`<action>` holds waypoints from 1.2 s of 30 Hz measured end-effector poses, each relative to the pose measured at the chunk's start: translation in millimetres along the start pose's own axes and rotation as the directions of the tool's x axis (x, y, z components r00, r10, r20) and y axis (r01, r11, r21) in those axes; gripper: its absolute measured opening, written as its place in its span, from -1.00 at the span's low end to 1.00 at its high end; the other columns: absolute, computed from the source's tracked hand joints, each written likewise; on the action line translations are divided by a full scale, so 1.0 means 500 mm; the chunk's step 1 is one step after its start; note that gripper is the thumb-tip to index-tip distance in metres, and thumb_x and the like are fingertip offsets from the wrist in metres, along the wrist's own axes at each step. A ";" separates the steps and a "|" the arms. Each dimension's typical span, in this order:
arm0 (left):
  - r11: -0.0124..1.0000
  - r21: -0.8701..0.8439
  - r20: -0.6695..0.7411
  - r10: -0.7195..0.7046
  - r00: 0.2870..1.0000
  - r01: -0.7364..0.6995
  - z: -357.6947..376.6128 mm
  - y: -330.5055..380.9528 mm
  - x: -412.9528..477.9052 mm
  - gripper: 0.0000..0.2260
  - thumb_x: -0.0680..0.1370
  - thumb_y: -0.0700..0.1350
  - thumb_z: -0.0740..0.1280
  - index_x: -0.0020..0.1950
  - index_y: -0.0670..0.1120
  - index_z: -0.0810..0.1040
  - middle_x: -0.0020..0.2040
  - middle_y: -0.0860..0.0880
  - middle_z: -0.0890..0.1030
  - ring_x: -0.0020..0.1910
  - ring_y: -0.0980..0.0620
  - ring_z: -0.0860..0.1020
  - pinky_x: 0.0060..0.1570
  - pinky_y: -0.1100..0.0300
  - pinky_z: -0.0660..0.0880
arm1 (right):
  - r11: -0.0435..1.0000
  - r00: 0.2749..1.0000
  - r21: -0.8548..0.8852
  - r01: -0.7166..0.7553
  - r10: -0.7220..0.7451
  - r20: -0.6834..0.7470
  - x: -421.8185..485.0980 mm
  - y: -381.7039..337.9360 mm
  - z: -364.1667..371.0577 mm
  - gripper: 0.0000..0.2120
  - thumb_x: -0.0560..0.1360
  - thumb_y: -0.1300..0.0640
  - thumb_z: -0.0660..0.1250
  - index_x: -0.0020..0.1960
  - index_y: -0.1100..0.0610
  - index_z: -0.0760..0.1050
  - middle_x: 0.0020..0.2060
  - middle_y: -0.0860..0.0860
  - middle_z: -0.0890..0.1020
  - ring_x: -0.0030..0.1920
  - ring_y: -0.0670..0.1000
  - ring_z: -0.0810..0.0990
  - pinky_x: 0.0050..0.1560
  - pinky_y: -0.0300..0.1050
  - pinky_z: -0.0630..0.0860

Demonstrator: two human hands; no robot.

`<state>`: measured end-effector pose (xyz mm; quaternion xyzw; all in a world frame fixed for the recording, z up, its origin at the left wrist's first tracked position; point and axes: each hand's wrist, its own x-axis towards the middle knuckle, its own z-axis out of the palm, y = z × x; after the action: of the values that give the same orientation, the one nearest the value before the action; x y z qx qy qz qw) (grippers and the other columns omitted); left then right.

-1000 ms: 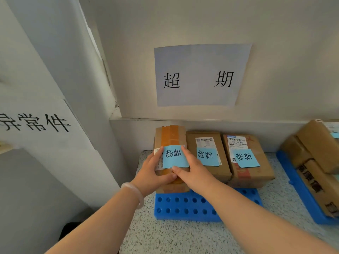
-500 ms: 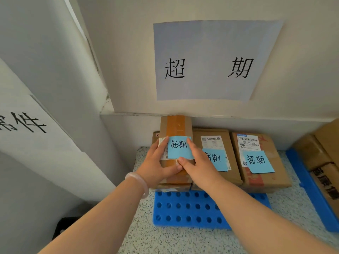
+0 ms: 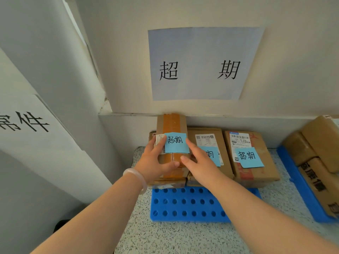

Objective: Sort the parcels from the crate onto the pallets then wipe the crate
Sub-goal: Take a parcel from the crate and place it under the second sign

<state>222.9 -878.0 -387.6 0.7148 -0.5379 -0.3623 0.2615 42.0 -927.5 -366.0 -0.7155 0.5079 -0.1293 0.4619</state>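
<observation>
**Parcel (image 3: 171,125) pushed home on the 超期 pallet**

Position: the carton lies at frame centre, stacked on a lower parcel (image 3: 168,182) at the left end of the blue pallet (image 3: 187,206). It sits directly below the wall sign (image 3: 201,65) reading 超期.

Change noted: a second ago its far end lay about level with the two neighbouring parcels (image 3: 207,132) to its right. That end now stands past theirs and meets the ledge (image 3: 211,114) at the foot of the wall, so I have slid it back. My thumbs, which met at the lower edge of the blue note (image 3: 176,143), are now slightly apart.

Hands: my left hand (image 3: 156,162) lies along the carton's left edge with the thumb across the tape below the note. My right hand (image 3: 200,162) lies along the right edge. The fingers of both are nearly straight, pressing flat rather than clamped.

Assessment: I judge this placement finished, with only the release outstanding. The crate is out of view, so I cannot tell how many parcels remain, and the wiping is still to come.

Condition: brown cardboard banded lengthwise in orange tape, with a seam across the tape just below the note. The note, also marked 超期, lies flat and overlaps a white label at its left. I see no dents.
</observation>
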 end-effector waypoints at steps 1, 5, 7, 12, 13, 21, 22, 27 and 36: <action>1.000 0.017 -0.002 0.002 1.000 -0.002 0.001 -0.001 -0.007 -0.14 0.45 0.22 0.44 0.58 0.26 -0.04 0.60 0.13 -0.13 0.57 -0.04 0.03 0.50 -0.07 0.23 | 1.000 1.000 0.012 0.007 -0.007 0.000 -0.012 0.003 -0.001 -0.38 0.62 -0.07 0.23 0.57 -0.25 -0.01 0.51 -0.15 0.21 0.50 -0.07 0.16 0.47 0.01 0.17; 0.995 0.101 -0.020 -0.011 1.000 0.013 0.005 0.000 -0.032 -0.11 0.42 0.30 0.42 0.56 0.32 -0.09 0.60 0.16 -0.17 0.59 -0.08 -0.04 0.50 -0.16 0.19 | 0.999 0.999 -0.027 0.031 -0.031 0.010 -0.070 0.017 -0.009 -0.29 0.59 -0.01 0.31 0.57 -0.27 -0.03 0.57 -0.16 0.08 0.56 -0.08 0.05 0.54 0.02 0.10; 0.991 0.136 -0.034 0.005 0.999 0.000 0.009 0.013 -0.054 -0.10 0.42 0.28 0.43 0.56 0.34 -0.11 0.60 0.16 -0.17 0.59 -0.09 -0.04 0.51 -0.18 0.18 | 0.995 0.999 -0.082 0.050 -0.049 0.013 -0.104 0.028 -0.016 -0.22 0.54 -0.05 0.36 0.57 -0.29 -0.05 0.58 -0.18 0.02 0.56 -0.12 -0.01 0.55 -0.02 0.06; 0.939 0.344 -0.137 0.056 0.989 -0.006 0.026 0.052 -0.133 -0.10 0.44 0.34 0.37 0.58 0.27 -0.15 0.62 0.05 -0.16 0.59 -0.13 -0.05 0.53 -0.13 0.09 | 0.964 0.995 -0.247 0.094 -0.101 -0.015 -0.204 0.052 -0.030 -0.07 0.43 -0.24 0.43 0.56 -0.31 -0.12 0.58 -0.20 -0.07 0.57 -0.11 -0.05 0.55 0.02 0.07; 0.926 0.378 -0.156 0.076 0.985 -0.011 0.033 0.060 -0.147 -0.10 0.44 0.36 0.35 0.58 0.26 -0.16 0.62 0.04 -0.17 0.59 -0.14 -0.06 0.53 -0.14 0.08 | 0.955 0.994 -0.279 0.101 -0.111 -0.021 -0.225 0.056 -0.036 -0.06 0.42 -0.25 0.43 0.56 -0.29 -0.13 0.59 -0.19 -0.07 0.57 -0.09 -0.06 0.55 0.04 0.07; 0.847 0.517 -0.116 0.212 0.970 -0.123 0.152 0.175 -0.248 -0.09 0.44 0.38 0.33 0.55 0.31 -0.23 0.62 0.05 -0.21 0.60 -0.06 -0.12 0.54 -0.14 -0.03 | 0.928 0.987 -0.368 0.054 -0.107 -0.124 -0.381 0.125 -0.101 0.01 0.39 -0.32 0.42 0.58 -0.24 -0.18 0.59 -0.18 -0.12 0.57 -0.07 -0.10 0.56 0.09 0.04; 0.845 0.519 -0.106 0.215 0.971 -0.130 0.170 0.190 -0.258 -0.10 0.44 0.38 0.33 0.56 0.30 -0.22 0.62 0.06 -0.21 0.60 -0.06 -0.11 0.54 -0.14 -0.02 | 0.926 0.986 -0.373 0.047 -0.103 -0.131 -0.403 0.134 -0.112 0.00 0.39 -0.32 0.41 0.58 -0.24 -0.18 0.58 -0.19 -0.13 0.57 -0.07 -0.10 0.55 0.10 0.03; 0.807 0.537 -0.013 0.300 0.954 -0.246 0.275 0.284 -0.315 -0.11 0.44 0.39 0.33 0.57 0.29 -0.18 0.62 0.05 -0.17 0.60 -0.06 -0.06 0.54 -0.14 0.04 | 0.907 0.974 -0.422 -0.014 -0.083 -0.210 -0.526 0.194 -0.179 0.00 0.39 -0.35 0.40 0.58 -0.24 -0.19 0.59 -0.17 -0.16 0.58 -0.05 -0.12 0.53 0.08 -0.01; 0.641 0.550 0.273 0.468 0.841 -0.535 0.574 0.500 -0.460 -0.11 0.44 0.41 0.29 0.56 0.29 -0.22 0.62 0.03 -0.19 0.60 -0.06 -0.05 0.53 -0.08 0.03 | 0.882 0.903 -0.390 -0.266 0.086 -0.421 -0.832 0.367 -0.324 -0.03 0.42 -0.35 0.35 0.58 -0.21 -0.21 0.59 -0.10 -0.17 0.58 -0.02 -0.18 0.54 0.01 -0.07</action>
<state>-187.7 -724.3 -314.8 0.5619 -0.8145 -0.1205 0.0796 -363.0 -671.7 -305.9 -0.7101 0.6698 -0.1084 0.1880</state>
